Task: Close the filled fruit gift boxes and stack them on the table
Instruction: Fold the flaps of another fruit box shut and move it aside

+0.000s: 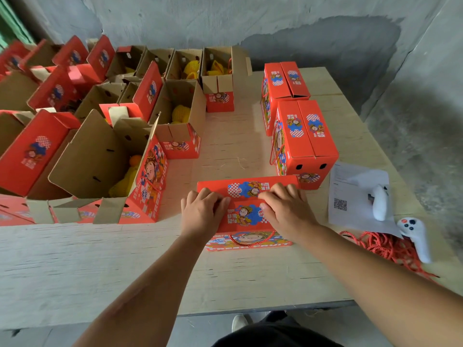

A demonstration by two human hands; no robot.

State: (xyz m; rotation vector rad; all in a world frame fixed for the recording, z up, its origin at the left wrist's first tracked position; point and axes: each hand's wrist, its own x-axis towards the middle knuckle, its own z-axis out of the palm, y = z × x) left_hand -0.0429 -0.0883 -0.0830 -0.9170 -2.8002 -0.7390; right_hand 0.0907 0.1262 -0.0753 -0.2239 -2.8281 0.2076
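My left hand (203,211) lies flat on the top of the box (246,216) in front of me, fingers almost straight and close together, pressing the near flap down at its left end. My right hand (285,209) does the same at the right end, with the fingers a little bent at the tips and reaching over the seam to the far flap (248,187). Neither hand grips anything; they only push. The box stands near the front edge of the table, between my two arms, and its red rope handle (250,240) hangs on the side facing me.

I judge this is the closing step: both flaps are down, but the far one seems not fully level with the near one. The next move, I think, asks for pressing the two flaps until they meet flat, then taking the box by its sides and setting it by the closed boxes (304,139) just behind on the right.

On the left stand many open boxes (100,161), some showing yellow and orange fruit (180,113), not yet closed. To the right lie a sheet of paper (350,211), two white controllers (416,236) and a heap of red rope (385,249). The table (238,276) is pale wood board, a bit rough. Behind it is a grey concrete wall (250,21) with a darker patch.
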